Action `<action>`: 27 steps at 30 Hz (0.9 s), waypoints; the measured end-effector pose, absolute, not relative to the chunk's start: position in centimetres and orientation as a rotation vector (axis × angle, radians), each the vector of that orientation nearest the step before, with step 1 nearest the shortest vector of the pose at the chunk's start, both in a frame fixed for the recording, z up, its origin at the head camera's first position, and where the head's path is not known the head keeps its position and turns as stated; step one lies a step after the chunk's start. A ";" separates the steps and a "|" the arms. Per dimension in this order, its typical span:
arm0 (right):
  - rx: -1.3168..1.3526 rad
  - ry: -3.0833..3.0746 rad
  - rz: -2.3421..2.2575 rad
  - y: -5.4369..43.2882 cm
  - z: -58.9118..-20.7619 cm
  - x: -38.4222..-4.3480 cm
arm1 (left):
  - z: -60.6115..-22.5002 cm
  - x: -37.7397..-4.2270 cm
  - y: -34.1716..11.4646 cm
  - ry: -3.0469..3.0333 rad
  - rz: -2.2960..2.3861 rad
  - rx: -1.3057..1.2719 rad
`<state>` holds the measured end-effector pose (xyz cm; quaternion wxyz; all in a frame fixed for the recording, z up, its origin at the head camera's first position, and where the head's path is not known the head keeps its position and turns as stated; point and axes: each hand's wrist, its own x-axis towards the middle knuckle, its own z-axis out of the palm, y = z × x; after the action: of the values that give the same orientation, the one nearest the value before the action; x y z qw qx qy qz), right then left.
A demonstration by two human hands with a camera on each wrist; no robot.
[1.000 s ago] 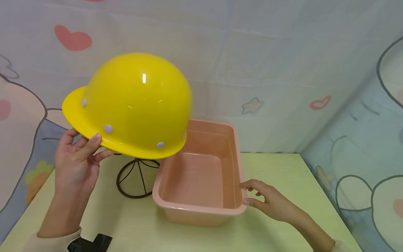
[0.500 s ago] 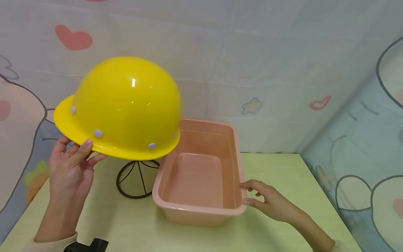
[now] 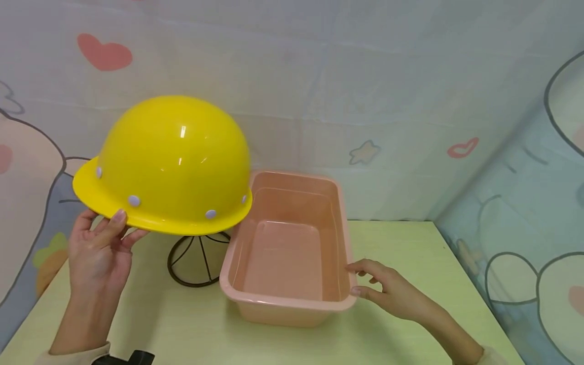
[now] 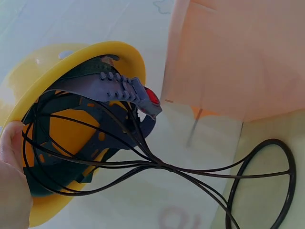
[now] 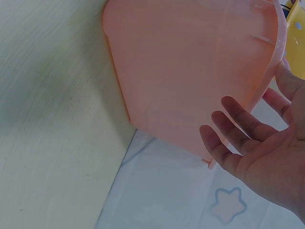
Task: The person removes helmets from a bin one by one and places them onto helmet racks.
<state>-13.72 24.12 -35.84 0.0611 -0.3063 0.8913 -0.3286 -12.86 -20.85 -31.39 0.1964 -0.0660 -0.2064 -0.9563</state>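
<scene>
My left hand pinches the brim of a yellow hard hat between thumb and fingers. The hat is dome-up at the table's left, over a black wire stand. In the left wrist view the upper wires of the stand reach inside the hat, beside its grey adjustment strap. Whether the hat's weight rests on the wires, I cannot tell. My right hand holds the right rim of a pink plastic basin, thumb and index finger at the rim, other fingers outside the wall.
The basin stands on a pale wooden table, right beside the stand's base. A printed cloth backdrop hangs behind the table and along its right side. Table surface lies to the right of the basin and in front of it.
My left hand has moved the hard hat left and down, lower over the wire stand, and the hat has levelled. The right hand and the basin have stayed in place.
</scene>
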 end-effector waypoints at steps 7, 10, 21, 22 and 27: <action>-0.934 2.690 -1.003 24.1 -35.9 -13.7 | -32.1 -12.9 -21.0 -0.537 -2.689 -0.189; -0.934 2.689 -1.006 24.0 -35.8 -13.7 | -32.4 -12.9 -21.0 -0.528 -2.693 -0.203; -0.952 2.685 -1.015 23.7 -35.5 -13.5 | -33.3 -13.0 -21.0 -0.522 -2.687 -0.205; -0.952 2.682 -1.014 23.7 -35.4 -13.5 | -33.4 -13.1 -21.0 -0.522 -2.691 -0.207; -0.943 2.683 -1.011 23.7 -35.5 -13.5 | -33.7 -13.1 -21.0 -0.534 -2.709 -0.213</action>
<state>-13.46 23.74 -35.49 0.0618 -0.3117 0.8872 -0.3344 -13.14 -21.02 -33.70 0.1852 -0.0755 -0.1896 -0.9613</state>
